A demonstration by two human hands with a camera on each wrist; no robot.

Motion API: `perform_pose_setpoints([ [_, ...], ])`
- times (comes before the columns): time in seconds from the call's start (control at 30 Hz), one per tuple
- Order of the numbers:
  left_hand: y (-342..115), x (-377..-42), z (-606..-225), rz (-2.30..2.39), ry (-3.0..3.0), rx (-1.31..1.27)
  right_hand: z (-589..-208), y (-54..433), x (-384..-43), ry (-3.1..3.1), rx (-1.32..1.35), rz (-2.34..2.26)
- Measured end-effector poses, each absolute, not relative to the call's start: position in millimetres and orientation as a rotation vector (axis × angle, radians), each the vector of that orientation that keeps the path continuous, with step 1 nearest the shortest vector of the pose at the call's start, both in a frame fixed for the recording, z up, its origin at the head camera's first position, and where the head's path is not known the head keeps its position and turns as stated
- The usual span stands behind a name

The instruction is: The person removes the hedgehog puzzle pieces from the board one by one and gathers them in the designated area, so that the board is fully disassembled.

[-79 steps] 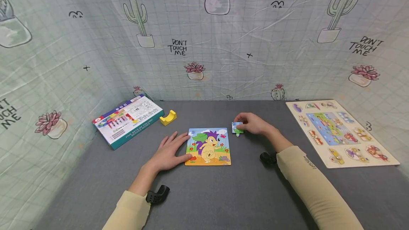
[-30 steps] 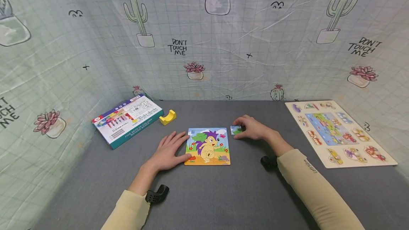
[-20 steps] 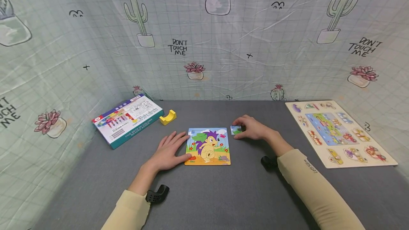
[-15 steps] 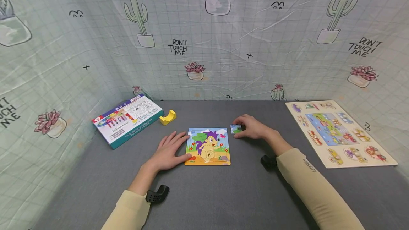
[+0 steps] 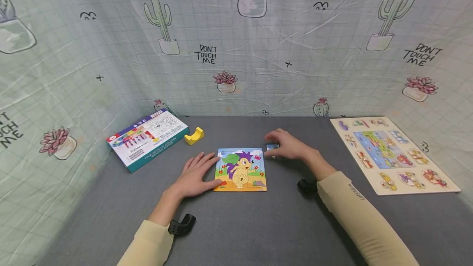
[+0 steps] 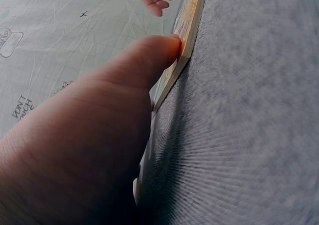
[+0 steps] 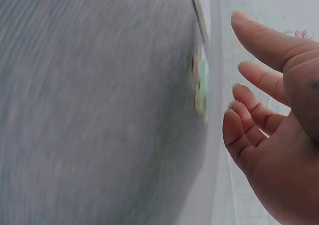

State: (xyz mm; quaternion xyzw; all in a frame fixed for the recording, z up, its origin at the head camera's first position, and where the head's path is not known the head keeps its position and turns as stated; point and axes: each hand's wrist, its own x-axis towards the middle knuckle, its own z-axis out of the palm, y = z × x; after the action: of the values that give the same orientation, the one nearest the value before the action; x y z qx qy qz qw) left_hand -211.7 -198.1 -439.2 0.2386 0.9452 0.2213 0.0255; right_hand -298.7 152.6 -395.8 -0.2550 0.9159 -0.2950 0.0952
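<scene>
Pale, wrinkled fabric (image 5: 295, 81) printed with potted cacti and "Don't touch me" walls you in, and before you spreads a dark grey table (image 5: 236, 229). Far left, you've got a flat box (image 5: 148, 138) lying at a slant, teal on its near side, lettered "Five sets of column beaded boxes". Right at its corner sits a curved yellow block (image 5: 194, 136). Next, your left hand (image 5: 192, 180), a black wrist device (image 5: 182, 225) just behind it, and those fingers are spread out! Fingertips at the left edge of the hedgehog puzzle (image 5: 244, 175), thumb resting on its lower corner. That puzzle lies flat, squarely in front of you. Just beside its upper right edge, a loose puzzle piece (image 5: 272, 147) rests on the table, partly covered from your head view. Over it, your right hand (image 5: 290, 146): the right wrist view shows thumb and fingers well parted, fingers softly bent, nothing between them, and daylight between you and that piece! Out at far right, well apart, lies your wooden board (image 5: 421, 190), with vehicle shapes around a colourful central picture.
</scene>
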Motion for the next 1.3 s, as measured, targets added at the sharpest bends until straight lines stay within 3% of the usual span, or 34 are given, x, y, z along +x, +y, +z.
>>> perform_pose_setpoints([
  [0.67,-197.5,-212.6,-439.0,0.676,2.921,0.72,-396.6,84.3,-290.7,2.607,-0.891,-0.911],
  [1.3,-196.3,-211.2,-435.7,0.676,2.911,0.713,-403.6,66.2,-280.1,2.703,-0.834,-0.734],
])
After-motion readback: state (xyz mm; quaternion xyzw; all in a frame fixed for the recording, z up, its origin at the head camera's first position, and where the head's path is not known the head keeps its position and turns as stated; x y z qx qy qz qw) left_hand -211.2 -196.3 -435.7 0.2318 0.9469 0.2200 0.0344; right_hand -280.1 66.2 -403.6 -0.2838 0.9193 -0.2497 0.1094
